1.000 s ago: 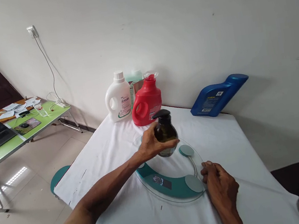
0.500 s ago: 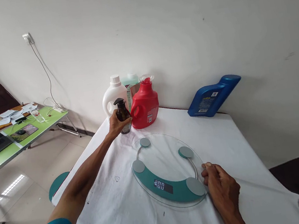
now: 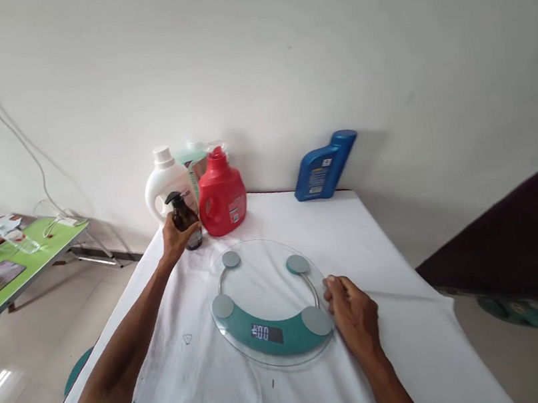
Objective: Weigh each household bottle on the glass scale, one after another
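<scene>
1. The left hand (image 3: 173,236) is stretched out to the far left part of the table (image 3: 411,342), its fingers wrapped round a small dark pump bottle (image 3: 185,219)
2. That bottle stands upright at the cloth's far edge, just in front of the white detergent jug (image 3: 166,188) and just beside the red detergent jug (image 3: 221,195); I cannot tell whether its base sits on the cloth or is a touch above it
3. Behind those two jugs a pale green container (image 3: 194,155) peeks out against the wall, mostly hidden
4. The right hand (image 3: 354,313) rests on the white cloth with its fingers curled loosely inward, the knuckles touching the right rim of the glass scale (image 3: 265,276); it pinches nothing that I can see
5. The scale is a round clear plate with four grey pads and a teal band along its near side, where a small display shows digits; its plate carries nothing
6. A blue jug (image 3: 324,166) leans tilted against the wall at the far right of the table, well apart from the other bottles
7. Off to the left, a green side table (image 3: 47,238) holds papers and a few small things, and a white cable (image 3: 23,147) runs down the wall toward it
</scene>
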The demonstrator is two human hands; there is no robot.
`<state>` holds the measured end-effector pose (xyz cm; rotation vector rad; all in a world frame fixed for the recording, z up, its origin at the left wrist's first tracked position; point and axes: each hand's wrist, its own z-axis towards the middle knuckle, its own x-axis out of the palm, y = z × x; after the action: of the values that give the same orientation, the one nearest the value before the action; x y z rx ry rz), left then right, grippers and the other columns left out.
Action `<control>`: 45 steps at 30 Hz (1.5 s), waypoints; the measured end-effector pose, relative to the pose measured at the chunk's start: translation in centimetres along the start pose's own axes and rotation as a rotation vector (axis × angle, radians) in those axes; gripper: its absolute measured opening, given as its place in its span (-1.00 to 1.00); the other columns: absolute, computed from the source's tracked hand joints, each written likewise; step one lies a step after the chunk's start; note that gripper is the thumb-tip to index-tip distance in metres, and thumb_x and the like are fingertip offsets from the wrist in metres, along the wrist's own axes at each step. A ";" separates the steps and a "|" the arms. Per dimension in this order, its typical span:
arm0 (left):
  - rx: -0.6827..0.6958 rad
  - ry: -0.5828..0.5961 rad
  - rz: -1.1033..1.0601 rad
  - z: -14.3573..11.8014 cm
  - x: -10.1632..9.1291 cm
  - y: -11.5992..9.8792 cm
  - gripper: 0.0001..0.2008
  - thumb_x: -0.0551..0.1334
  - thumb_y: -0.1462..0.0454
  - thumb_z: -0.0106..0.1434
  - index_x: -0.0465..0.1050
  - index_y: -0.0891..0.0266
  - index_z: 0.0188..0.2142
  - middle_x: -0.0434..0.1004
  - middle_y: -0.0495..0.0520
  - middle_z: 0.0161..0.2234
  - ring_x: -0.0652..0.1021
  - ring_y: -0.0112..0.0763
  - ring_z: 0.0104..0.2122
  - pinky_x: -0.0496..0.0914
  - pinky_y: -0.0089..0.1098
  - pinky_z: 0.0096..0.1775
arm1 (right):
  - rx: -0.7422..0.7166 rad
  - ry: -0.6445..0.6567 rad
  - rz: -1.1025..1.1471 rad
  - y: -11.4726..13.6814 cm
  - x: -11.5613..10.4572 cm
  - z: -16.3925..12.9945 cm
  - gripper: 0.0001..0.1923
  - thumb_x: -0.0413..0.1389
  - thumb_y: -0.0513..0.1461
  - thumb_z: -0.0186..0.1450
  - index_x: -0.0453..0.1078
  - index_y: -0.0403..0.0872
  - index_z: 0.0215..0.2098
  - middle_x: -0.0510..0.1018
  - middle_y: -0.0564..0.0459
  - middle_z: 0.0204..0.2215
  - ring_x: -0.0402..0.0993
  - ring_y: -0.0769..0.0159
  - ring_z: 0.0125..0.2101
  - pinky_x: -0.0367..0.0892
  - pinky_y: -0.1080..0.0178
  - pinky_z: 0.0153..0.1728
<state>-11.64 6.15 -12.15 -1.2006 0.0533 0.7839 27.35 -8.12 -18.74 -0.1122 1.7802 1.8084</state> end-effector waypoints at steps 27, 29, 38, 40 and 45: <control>0.003 0.549 -0.232 6.4 35.9 -20.3 -0.27 0.58 -0.01 0.14 0.39 0.24 0.16 0.56 0.38 0.20 0.56 0.06 0.19 0.47 -0.14 0.13 | -0.084 -0.157 0.101 -2.9 2.1 -0.2 -0.39 -0.19 0.29 0.54 0.25 0.11 -0.44 0.45 0.09 -0.58 0.35 0.20 -0.56 0.24 0.20 -0.44; 0.011 0.522 -0.221 6.6 36.2 -19.6 -0.38 0.60 0.05 0.12 0.43 0.24 0.04 0.61 0.32 0.09 0.60 0.01 0.08 0.50 -0.15 0.06 | -0.085 -0.170 0.107 -2.7 2.0 -0.3 -0.39 -0.18 0.28 0.55 0.25 0.11 -0.43 0.45 0.10 -0.58 0.34 0.20 -0.57 0.24 0.20 -0.43; -0.099 0.514 -0.520 5.4 37.8 -17.4 -0.23 0.72 0.16 -0.23 0.53 0.22 -0.03 0.69 0.26 -0.02 0.67 0.02 -0.01 0.57 -0.06 0.01 | -0.029 -0.155 0.077 -2.2 1.8 -0.3 -0.37 -0.19 0.32 0.52 0.30 0.12 -0.43 0.51 0.04 -0.58 0.41 0.14 -0.55 0.27 0.19 -0.41; -0.128 0.485 -0.541 4.9 38.3 -17.4 -0.27 0.71 0.16 -0.22 0.55 0.23 -0.04 0.70 0.27 -0.02 0.67 0.04 0.00 0.58 -0.04 0.01 | -0.030 -0.151 0.062 -2.2 1.7 -0.3 -0.36 -0.20 0.32 0.53 0.31 0.12 -0.42 0.51 0.04 -0.58 0.40 0.15 -0.55 0.28 0.19 -0.42; -0.143 0.392 -0.512 3.9 37.3 -17.6 -0.38 0.67 0.17 -0.17 0.58 0.24 -0.11 0.72 0.25 -0.08 0.69 0.06 0.00 0.58 0.00 0.04 | -0.011 -0.090 0.039 -1.8 0.9 -0.2 -0.37 -0.19 0.30 0.52 0.28 0.10 -0.43 0.47 0.07 -0.59 0.35 0.19 -0.57 0.26 0.21 -0.43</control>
<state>24.59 26.30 -12.46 -1.4117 0.0103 0.1009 27.32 -8.13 -20.76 0.0002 1.7209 1.8219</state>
